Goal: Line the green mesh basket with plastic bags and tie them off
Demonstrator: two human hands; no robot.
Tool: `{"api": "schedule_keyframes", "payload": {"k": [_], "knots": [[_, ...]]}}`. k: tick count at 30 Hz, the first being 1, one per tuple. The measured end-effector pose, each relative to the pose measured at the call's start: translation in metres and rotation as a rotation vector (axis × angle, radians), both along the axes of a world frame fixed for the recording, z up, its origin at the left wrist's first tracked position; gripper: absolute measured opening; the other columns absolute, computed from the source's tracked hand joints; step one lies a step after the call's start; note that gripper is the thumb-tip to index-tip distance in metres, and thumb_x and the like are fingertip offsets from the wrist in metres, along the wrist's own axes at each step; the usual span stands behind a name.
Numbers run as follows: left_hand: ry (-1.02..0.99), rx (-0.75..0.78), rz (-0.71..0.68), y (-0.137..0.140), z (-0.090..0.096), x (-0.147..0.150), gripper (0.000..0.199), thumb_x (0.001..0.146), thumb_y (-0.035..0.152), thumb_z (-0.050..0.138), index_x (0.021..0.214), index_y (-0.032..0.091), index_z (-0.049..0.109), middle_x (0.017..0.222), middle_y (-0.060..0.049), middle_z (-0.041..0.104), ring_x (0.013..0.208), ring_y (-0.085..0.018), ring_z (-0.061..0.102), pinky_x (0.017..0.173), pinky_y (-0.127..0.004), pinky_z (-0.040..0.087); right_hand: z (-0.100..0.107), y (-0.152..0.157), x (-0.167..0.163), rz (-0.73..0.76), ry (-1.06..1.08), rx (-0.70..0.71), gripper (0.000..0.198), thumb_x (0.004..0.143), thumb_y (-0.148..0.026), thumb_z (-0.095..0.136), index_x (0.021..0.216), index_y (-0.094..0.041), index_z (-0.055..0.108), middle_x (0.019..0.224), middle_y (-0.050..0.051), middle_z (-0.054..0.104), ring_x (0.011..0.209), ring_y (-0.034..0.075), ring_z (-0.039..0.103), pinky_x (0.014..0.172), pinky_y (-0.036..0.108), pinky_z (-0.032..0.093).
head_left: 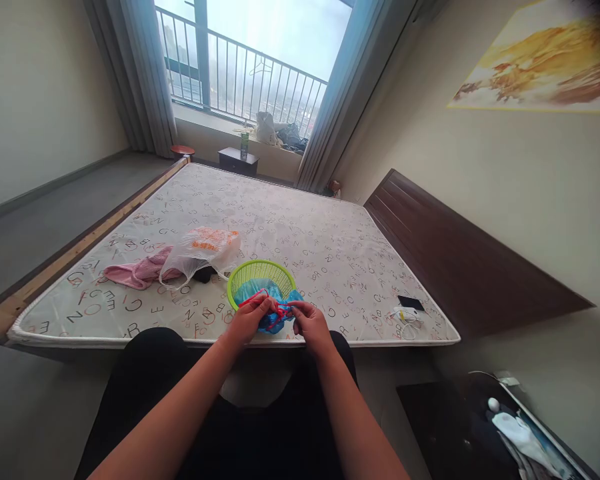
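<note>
Left hand (261,312) pinches red cord (283,310), right hand (307,322) pinches blue bag (277,325); its bunch lies between them, equally near, at green basket's (275,272) near side.

Capital letters in dark and reddish print dot the mattress (300,223): E, C, O, N and G left of the green basket (273,271), B, R and O among those right of it. Orange print on the plastic bag (213,241), left of the basket, is too crumpled to read.
</note>
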State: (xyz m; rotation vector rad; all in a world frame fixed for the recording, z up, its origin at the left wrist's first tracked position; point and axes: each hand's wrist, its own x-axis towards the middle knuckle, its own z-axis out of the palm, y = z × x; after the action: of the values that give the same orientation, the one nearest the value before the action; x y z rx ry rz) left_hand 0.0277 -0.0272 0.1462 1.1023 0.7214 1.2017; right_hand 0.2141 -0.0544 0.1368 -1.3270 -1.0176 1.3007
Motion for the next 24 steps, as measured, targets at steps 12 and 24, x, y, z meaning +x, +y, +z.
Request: {"api": "schedule_keyframes", "payload": {"k": [12,24], "knots": [[0.007,-0.057,-0.017,0.003,-0.001,-0.005,0.042,0.085,0.059,0.065,0.074,0.019,0.064,0.087,-0.004,0.068,0.087,-0.019,0.064,0.083,-0.031,0.053,0.003,-0.008,-0.004,0.023,-0.240,0.223,0.039,0.089,-0.046,0.064,0.124,-0.027,0.067,0.141,0.008,0.059,0.122,0.025,0.058,0.090,0.036,0.054],[0.060,0.046,-0.108,-0.005,0.015,0.001,0.036,0.088,0.051,0.066,0.073,0.018,0.066,0.083,-0.004,0.069,0.082,-0.017,0.065,0.084,-0.031,0.053,0.040,-0.014,-0.020,0.171,-0.455,0.310,0.034,0.099,-0.034,0.048,0.125,-0.029,0.069,0.121,0.005,0.072,0.115,0.023,0.065,0.104,0.042,0.047]]}}
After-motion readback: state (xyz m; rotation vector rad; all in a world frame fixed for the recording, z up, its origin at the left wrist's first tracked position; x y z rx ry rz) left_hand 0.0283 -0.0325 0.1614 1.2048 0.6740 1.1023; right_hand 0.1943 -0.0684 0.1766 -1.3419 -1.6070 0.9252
